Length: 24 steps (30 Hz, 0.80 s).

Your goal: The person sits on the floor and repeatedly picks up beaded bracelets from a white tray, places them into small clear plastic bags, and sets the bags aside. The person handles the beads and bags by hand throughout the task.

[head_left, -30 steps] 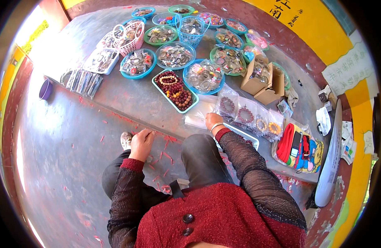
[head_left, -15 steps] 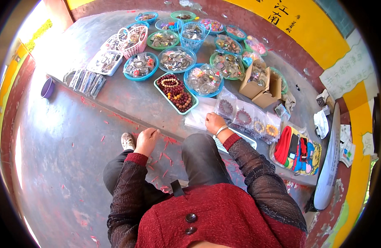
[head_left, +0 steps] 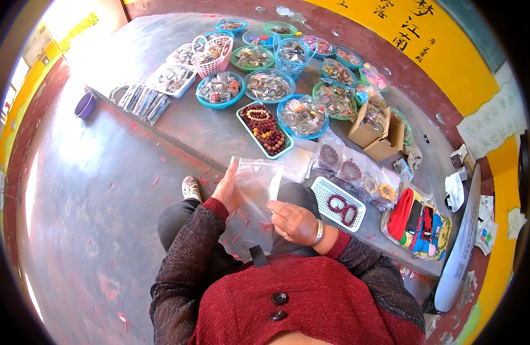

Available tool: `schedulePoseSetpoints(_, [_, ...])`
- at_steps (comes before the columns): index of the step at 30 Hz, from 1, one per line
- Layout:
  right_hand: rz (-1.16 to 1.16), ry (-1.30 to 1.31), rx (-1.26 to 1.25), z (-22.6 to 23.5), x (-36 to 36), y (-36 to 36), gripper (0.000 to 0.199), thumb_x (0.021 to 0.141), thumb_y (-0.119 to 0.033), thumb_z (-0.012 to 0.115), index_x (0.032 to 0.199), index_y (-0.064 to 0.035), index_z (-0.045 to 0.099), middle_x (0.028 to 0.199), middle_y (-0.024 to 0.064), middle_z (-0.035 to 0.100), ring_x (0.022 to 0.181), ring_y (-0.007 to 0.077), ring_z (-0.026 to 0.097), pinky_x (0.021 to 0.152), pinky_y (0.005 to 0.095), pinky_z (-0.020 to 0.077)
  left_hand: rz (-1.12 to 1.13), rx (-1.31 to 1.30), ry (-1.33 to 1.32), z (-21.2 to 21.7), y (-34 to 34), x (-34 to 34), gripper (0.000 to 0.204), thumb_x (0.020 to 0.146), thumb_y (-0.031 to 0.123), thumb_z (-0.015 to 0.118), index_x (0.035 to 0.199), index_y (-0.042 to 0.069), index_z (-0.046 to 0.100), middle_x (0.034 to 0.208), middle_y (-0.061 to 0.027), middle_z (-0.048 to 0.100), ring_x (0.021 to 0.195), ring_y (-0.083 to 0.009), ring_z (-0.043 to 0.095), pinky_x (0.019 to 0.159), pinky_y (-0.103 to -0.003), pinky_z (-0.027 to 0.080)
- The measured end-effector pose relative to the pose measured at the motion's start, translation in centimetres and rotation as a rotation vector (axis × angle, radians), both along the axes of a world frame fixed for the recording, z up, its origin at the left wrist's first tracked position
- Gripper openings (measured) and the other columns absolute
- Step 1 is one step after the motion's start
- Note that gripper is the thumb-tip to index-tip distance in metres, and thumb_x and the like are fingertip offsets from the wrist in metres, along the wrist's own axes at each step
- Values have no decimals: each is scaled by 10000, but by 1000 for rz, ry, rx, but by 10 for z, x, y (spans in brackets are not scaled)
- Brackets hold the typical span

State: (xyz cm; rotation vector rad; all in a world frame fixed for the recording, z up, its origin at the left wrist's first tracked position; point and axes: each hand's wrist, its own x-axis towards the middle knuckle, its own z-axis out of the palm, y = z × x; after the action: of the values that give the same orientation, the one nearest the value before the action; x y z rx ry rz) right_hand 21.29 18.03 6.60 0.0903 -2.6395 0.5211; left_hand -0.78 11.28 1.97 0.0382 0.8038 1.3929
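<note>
A clear plastic bag [head_left: 256, 179] is stretched between my hands, above my lap. My left hand [head_left: 226, 188] holds its left edge, with the fingers nearly straight and pointing up. On the other side, my right hand [head_left: 295, 222] pinches the bag between thumb and fingers; a bangle circles that wrist. Just right of it, a white perforated basket [head_left: 323, 199] contains dark red bead bracelets [head_left: 349, 215]. Beyond the bag lie flat clear bags [head_left: 298, 163] and a row of bagged bead bracelets [head_left: 352, 171].
A green-rimmed tray [head_left: 285, 150] of loose bead bracelets lies ahead. Several baskets of small packaged goods, such as a blue one [head_left: 304, 135], cover the ledge. Cardboard boxes [head_left: 386, 146] and a colourful bag [head_left: 417, 224] lie right; a purple bucket [head_left: 85, 105] stands left.
My right hand has drawn back from the flat bags toward my lap, and a clear bag is now between both hands. The white basket's bracelets have come into sight. The view has shifted.
</note>
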Motion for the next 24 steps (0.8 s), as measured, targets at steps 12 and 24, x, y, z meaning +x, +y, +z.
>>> schedulePoseSetpoints(12, [-405, 40, -423, 24, 12, 16, 425, 766, -282, 686, 1081, -23, 567, 1059, 150, 595, 982, 313, 575, 856, 362, 450, -69, 147, 653, 13, -10, 4, 181, 854, 53, 575, 1002, -40, 623, 928, -76, 660, 861, -135, 613, 792, -263, 483])
schedulePoseSetpoints(24, [-409, -128, -766, 4, 3, 34, 192, 798, -183, 644, 896, -18, 662, 804, 95, 646, 742, 181, 613, 688, 280, 467, -291, 351, 804, 21, -16, 9, 181, 857, 34, 560, 1013, 3, 646, 905, -41, 666, 870, -103, 599, 823, -251, 460])
